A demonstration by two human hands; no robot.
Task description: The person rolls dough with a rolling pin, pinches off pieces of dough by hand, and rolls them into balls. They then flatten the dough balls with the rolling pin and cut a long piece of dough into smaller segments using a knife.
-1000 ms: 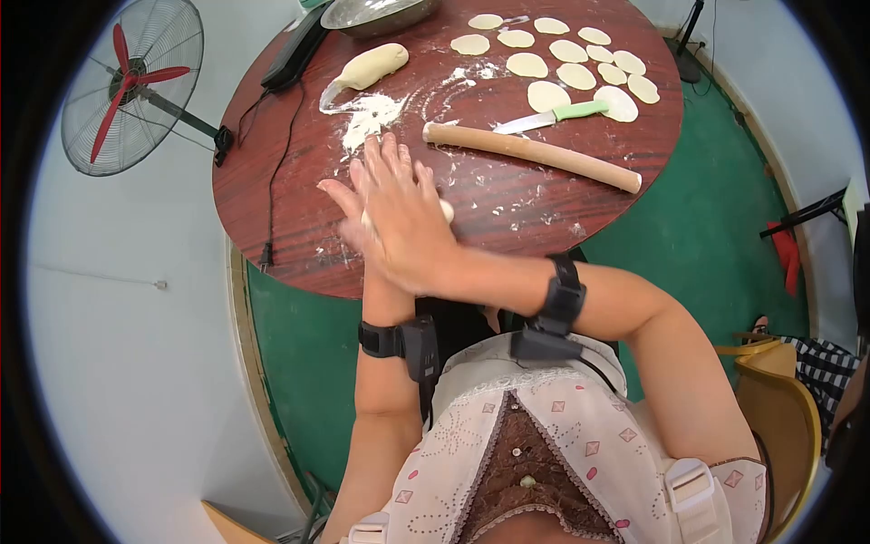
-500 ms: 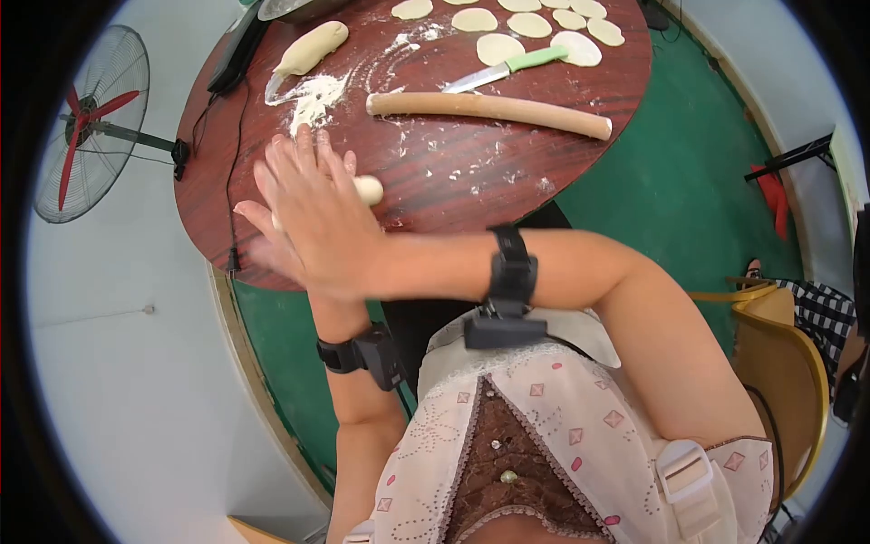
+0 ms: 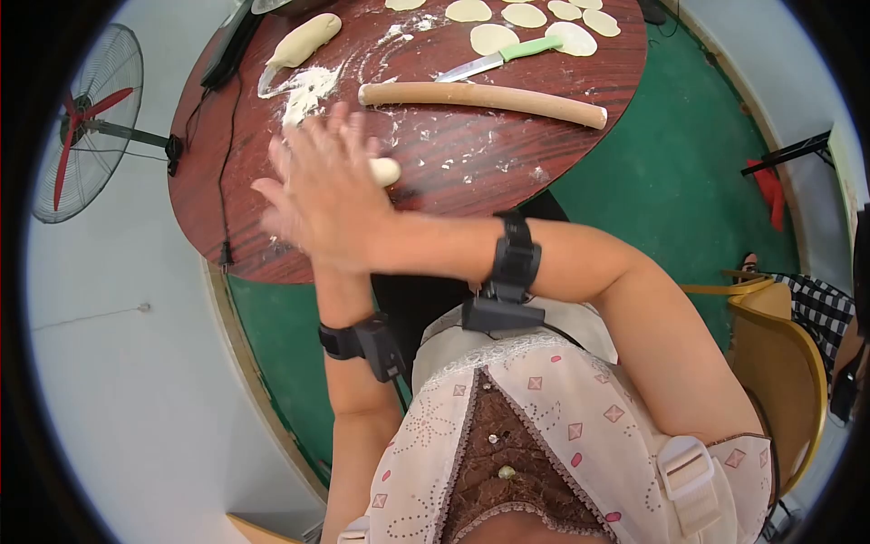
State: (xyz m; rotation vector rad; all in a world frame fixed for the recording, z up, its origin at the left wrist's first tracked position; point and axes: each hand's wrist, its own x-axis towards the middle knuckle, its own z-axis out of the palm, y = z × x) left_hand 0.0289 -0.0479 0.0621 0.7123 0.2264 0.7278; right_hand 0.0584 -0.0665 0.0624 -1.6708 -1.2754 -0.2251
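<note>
My right hand point(image 3: 340, 199) lies across the top of my left hand point(image 3: 288, 218), both flat with fingers stretched out and blurred by motion. Under them is a pale roll of dough point(image 3: 386, 171). Only its rounded right end shows; the rest is hidden beneath my palms. Beyond my fingers, white flour point(image 3: 310, 93) is scattered on the round dark-red table point(image 3: 435, 195). A long wooden rolling pin point(image 3: 480, 98) lies to the right of the flour, dusted white.
A knife with a green handle point(image 3: 530, 48) rests behind the rolling pin, touching a flat dough round point(image 3: 573, 39). Several more rounds lie at the back. A larger dough lump point(image 3: 306, 40) is at the back left. A black cable point(image 3: 227, 181) runs along the left edge, near a fan point(image 3: 89, 122).
Both hands have slid forward a little, away from my body. The dough's visible end has moved forward and right with them. The view has shifted slightly.
</note>
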